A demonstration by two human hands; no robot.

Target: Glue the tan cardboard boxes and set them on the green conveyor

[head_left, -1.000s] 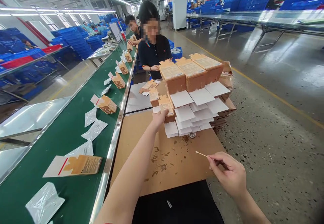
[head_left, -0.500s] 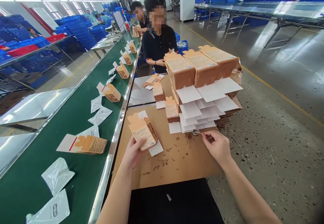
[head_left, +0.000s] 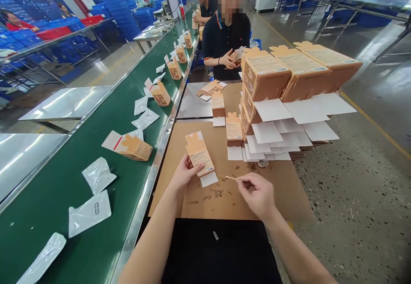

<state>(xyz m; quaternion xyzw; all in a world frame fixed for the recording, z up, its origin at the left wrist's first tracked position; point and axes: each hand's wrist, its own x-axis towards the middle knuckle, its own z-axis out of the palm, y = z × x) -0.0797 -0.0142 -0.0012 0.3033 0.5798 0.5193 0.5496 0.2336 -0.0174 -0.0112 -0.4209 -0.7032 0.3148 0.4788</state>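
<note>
My left hand (head_left: 186, 172) grips a brown printed carton (head_left: 199, 153) by its lower left side, thumb across its front. White flaps stick out at the carton's top and bottom. In my right hand (head_left: 257, 192) is a cotton swab (head_left: 231, 178), pinched between thumb and fingers, its tip pointing left toward the carton but apart from it. A small round dish (head_left: 263, 163) lies on the cardboard table cover (head_left: 272, 190), by the stacked cartons. Brown stains mark the cover below the held carton.
Stacked cartons (head_left: 268, 76) with white flaps stand at the right. Two single cartons (head_left: 234, 128) stand beside them. On the left, a green conveyor (head_left: 128, 202) carries cartons and silvery pouches (head_left: 90, 215). A co-worker (head_left: 226, 40) across the table handles a carton.
My right hand has moved the swab left, away from the dish toward the carton. The left hand has turned the carton. The view has shifted, and conveyor items sit nearer.
</note>
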